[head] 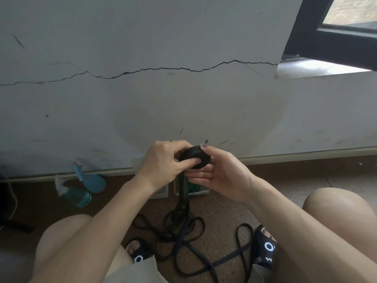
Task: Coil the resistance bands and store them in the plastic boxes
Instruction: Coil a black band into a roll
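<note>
A tight black coil of resistance band [196, 155] sits between both hands in front of the wall. My left hand [165, 162] grips it from the left, thumb across its face. My right hand [219, 174] holds it from the right, fingertip on its top edge. The band's loose tail [182, 193] hangs straight down from the coil. Below, more black bands [183, 235] lie tangled on the floor between my feet. Two white plastic boxes stand by the wall, largely hidden behind my hands: the left box [162, 193] and the right box [201, 190], which has something green inside.
Two teal spray bottles [78, 196] lie on the floor by the skirting board at the left. A cracked grey wall [183, 88] rises ahead, with a window [346, 27] at the upper right. My knees and black sandals [265, 248] flank the bands.
</note>
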`<act>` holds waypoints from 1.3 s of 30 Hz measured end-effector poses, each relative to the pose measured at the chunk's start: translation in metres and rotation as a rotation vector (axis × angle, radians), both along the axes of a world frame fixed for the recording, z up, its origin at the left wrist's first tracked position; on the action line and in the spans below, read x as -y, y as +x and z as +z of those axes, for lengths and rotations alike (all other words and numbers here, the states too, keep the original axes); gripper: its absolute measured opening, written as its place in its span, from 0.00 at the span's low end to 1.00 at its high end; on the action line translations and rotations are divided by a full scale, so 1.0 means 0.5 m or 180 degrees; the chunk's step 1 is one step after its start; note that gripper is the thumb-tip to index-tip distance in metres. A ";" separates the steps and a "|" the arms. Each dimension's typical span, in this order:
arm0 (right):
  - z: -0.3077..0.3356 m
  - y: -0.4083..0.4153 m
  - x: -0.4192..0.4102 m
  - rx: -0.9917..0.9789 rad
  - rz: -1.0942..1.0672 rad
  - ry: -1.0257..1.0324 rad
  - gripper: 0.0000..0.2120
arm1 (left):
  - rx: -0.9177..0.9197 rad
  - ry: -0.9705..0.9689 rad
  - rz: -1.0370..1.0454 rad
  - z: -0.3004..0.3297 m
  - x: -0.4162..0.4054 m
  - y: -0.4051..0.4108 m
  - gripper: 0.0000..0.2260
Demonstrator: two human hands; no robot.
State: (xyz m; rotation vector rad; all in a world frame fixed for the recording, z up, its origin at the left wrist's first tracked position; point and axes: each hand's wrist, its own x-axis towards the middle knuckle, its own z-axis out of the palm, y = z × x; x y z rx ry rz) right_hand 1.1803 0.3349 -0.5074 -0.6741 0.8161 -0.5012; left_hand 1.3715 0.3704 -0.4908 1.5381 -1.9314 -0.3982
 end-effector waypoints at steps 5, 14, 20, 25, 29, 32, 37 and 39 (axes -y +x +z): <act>-0.008 0.007 -0.007 -0.0710 -0.0076 -0.0774 0.17 | 0.0428 -0.0108 -0.0070 -0.005 -0.003 -0.008 0.12; 0.003 -0.001 -0.004 -0.0216 -0.0046 -0.0300 0.15 | 0.0128 0.0188 -0.0035 -0.006 -0.004 0.003 0.10; 0.007 -0.001 -0.002 0.0097 -0.0387 -0.0035 0.22 | -0.0182 0.0048 0.0056 0.005 -0.008 -0.005 0.13; 0.010 0.001 -0.006 0.0458 -0.0229 0.0276 0.23 | -0.0415 0.0198 0.0151 0.021 -0.010 -0.006 0.12; 0.009 0.004 -0.008 0.0397 -0.0163 0.0111 0.23 | -0.0509 0.0229 0.0170 0.021 -0.012 -0.003 0.11; -0.011 0.008 -0.008 -0.0054 -0.0158 -0.0490 0.28 | -0.0479 0.0104 0.0208 0.027 -0.015 -0.003 0.11; -0.018 0.033 -0.019 0.0678 -0.0303 -0.0430 0.35 | -0.0927 0.0347 0.0126 0.034 -0.020 -0.015 0.13; -0.009 0.043 -0.023 0.1029 -0.0196 -0.0143 0.36 | -0.1042 0.0442 0.0127 0.033 -0.022 -0.017 0.13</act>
